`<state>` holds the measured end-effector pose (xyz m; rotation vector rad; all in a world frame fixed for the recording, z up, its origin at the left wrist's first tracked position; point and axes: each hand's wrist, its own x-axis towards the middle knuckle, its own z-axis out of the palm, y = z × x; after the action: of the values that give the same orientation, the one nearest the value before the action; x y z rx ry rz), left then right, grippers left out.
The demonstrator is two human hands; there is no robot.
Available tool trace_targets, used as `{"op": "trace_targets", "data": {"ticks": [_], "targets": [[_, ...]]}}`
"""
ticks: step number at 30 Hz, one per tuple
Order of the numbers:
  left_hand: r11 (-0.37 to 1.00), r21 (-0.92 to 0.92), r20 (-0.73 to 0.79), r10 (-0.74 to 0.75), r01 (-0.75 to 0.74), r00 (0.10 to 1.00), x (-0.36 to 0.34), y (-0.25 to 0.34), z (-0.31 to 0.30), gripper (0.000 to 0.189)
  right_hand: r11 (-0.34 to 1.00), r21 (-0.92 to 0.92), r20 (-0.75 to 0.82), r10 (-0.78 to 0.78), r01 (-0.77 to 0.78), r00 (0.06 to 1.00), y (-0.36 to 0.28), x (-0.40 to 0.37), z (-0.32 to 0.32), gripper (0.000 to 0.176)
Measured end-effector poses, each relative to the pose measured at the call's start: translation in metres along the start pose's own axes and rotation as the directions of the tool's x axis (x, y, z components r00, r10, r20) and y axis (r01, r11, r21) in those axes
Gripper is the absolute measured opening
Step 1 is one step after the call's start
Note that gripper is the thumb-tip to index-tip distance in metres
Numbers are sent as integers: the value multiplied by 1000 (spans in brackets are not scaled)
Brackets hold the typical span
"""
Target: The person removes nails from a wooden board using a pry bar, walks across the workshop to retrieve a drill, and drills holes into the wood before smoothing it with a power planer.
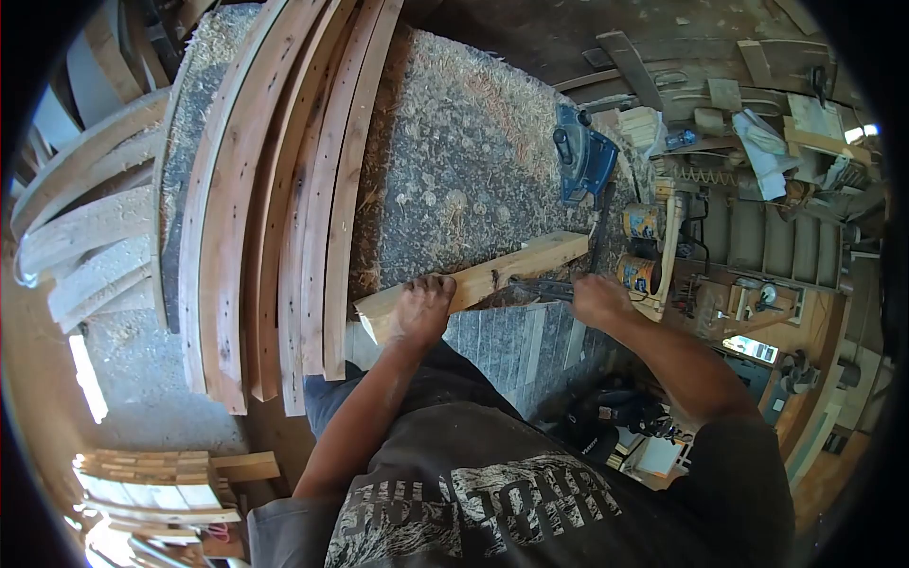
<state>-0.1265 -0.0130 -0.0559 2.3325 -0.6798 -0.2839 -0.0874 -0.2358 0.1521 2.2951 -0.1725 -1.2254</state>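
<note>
Nearest is the person's dark T-shirt (473, 502), with pale printed lettering across the chest, and the two bare forearms reaching out from it. The left hand (423, 308) lies over a short wooden batten (530, 257) near its left end; its fingers are curled down over the upper face, bent close together, and they grip the wood rather than rest flat on it. The right hand (603, 301) is closed around the handles of a dark metal tool, apparently pliers (544, 287) — the fingers are folded inward, though their tips are hard to make out. The head of that tool meets the near side of the batten around its middle, beside a dark mark in the wood. The batten itself lies slantwise along the near edge of the desk (436, 189), whose speckled top is strewn with sawdust and shavings. To the left, several long planks (312, 189) dotted with small dark holes lie side by side across the desk and overhang its near edge. Beyond the batten's right end stand two yellow-labelled tins (644, 223), and farther off — near the desk's right edge — sits a blue electric planer (585, 156), with offcuts and boards heaped past it.
</note>
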Motion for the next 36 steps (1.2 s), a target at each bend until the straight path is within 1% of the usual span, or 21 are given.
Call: {"op": "trace_targets", "data": {"ticks": [2, 8, 12, 14, 16, 18, 19, 20, 21, 22, 23, 24, 25, 27, 28, 30, 31, 33, 34, 35, 36], "targets": [[1000, -22, -30, 1, -2, 1000, 1, -1, 0, 21, 1000, 13, 25, -11, 11, 1000, 6, 8, 3, 32], [997, 67, 55, -27, 23, 998, 3, 1, -4, 23, 997, -7, 87, -75, 76, 993, 26, 31, 9, 39], [999, 41, 74, -23, 20, 997, 3, 0, -5, 25, 989, -15, 113, -147, 150, 983, 36, 41, 13, 42], [998, -9, 66, -57, 58, 996, 5, 0, -4, 39, 988, 3, 90, -153, 154, 984, 40, 46, 16, 41], [999, 1, 43, -49, 49, 998, 6, 0, -3, 38, 987, 11, 70, -161, 160, 985, 45, 53, 18, 39], [999, 9, 18, -41, 40, 999, 7, -3, -3, 37, 975, 5, 92, -222, 222, 971, 53, 62, 25, 40], [999, 17, 75, -53, 52, 996, 7, -6, -3, 40, 976, 4, 94, -218, 218, 971, 63, 76, 33, 40], [998, 17, 133, -56, 54, 990, 8, -2, -3, 44, 968, 68, 18, -245, 243, 969, 83, 96, 51, 42], [999, 17, 129, -51, 49, 990, 14, -4, -15, 44, 951, 128, -73, -274, 282, 959, 97, 118, 75, 44], [993, -33, 362, -93, 113, 927, 29, -6, -36, 49, 958, 211, -264, -136, 195, 955, 111, 154, 107, 48], [973, -48, 546, -163, 225, 821, 47, -15, -53, 55, 953, 168, -318, -190, 253, 929, 106, 162, 83, 48], [979, 97, 565, -201, 178, 800, 48, -16, -44, 66, 969, 66, -347, -201, 238, 916, 89, 157, 65, 47], [985, 42, 484, -167, 168, 859, 44, -13, -51, 62, 987, 12, -360, -145, 160, 922, 84, 141, 52, 46], [989, -19, 348, -134, 150, 928, 31, -6, -31, 55, 970, 68, -327, -198, 232, 924, 102, 83, 10, 38], [991, -21, 393, -117, 136, 912, 21, 0, -32, 55, 969, 103, -292, -186, 224, 938, 110, 56, 7, 38], [993, 10, 333, -116, 120, 936, 24, 4, -35, 47, 931, 275, -401, -117, 241, 909, 129, 18, -8, 32], [995, 15, 338, -102, 103, 935, 20, 6, -36, 47, 929, 290, -401, -102, 232, 910, 128, 2, -10, 32], [994, -2, 363, -99, 107, 927, 27, 3, -42, 47, 893, 391, -356, -78, 224, 931, 122, -15, -19, 29], [994, -11, 370, -97, 109, 924, 27, 4, -43, 48, 822, 560, -190, 3, 105, 982, 111, -22, -22, 33], [995, -14, 370, -89, 101, 925, 25, 5, -43, 48, 822, 561, -189, 12, 98, 982, 106, -24, -9, 33], [993, -8, 379, -103, 114, 920, 27, 6, -44, 47, 746, 652, -214, 7, 138, 977, 99, -18, 13, 34]]}}
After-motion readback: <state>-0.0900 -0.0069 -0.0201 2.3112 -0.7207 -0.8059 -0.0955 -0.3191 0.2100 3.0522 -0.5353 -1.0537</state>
